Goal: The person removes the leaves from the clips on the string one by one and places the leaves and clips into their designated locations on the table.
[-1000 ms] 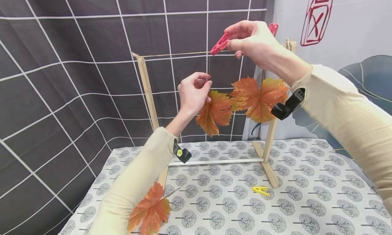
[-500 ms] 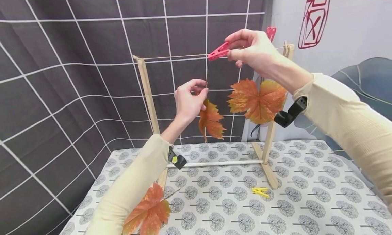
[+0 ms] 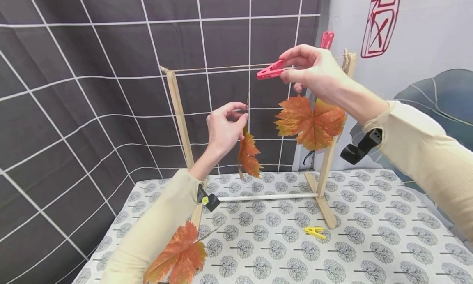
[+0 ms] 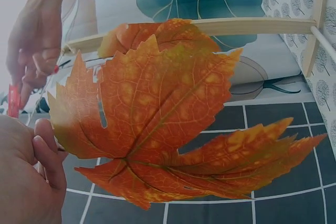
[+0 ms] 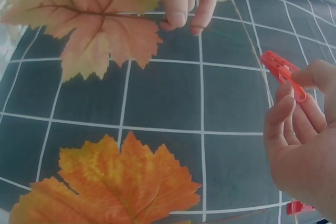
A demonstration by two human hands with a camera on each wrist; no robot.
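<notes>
My left hand (image 3: pixel 226 127) pinches the thin stem of an orange leaf (image 3: pixel 249 155), which hangs nearly edge-on below the fingers; the left wrist view shows this leaf (image 4: pixel 157 98) broadly. Higher and to the right, my right hand (image 3: pixel 317 71) pinches a red clothespin (image 3: pixel 271 70) by its handle ends, its nose pointing left beside the string (image 3: pixel 221 67). In the right wrist view the clothespin (image 5: pixel 283 74) lies between thumb and fingers. A second orange leaf (image 3: pixel 311 121) hangs at the right, below another red clothespin (image 3: pixel 327 40).
A wooden frame with a left post (image 3: pixel 179 115) and right post (image 3: pixel 326 167) carries the string. A third leaf (image 3: pixel 179 255) and a yellow clothespin (image 3: pixel 315 232) lie on the tree-patterned cloth (image 3: pixel 275 247). A white rod (image 3: pixel 269 197) joins the posts low down.
My left hand has moved down and slightly left, and its leaf has turned edge-on. My right hand has moved down and a little right, with its clothespin now tilted flatter.
</notes>
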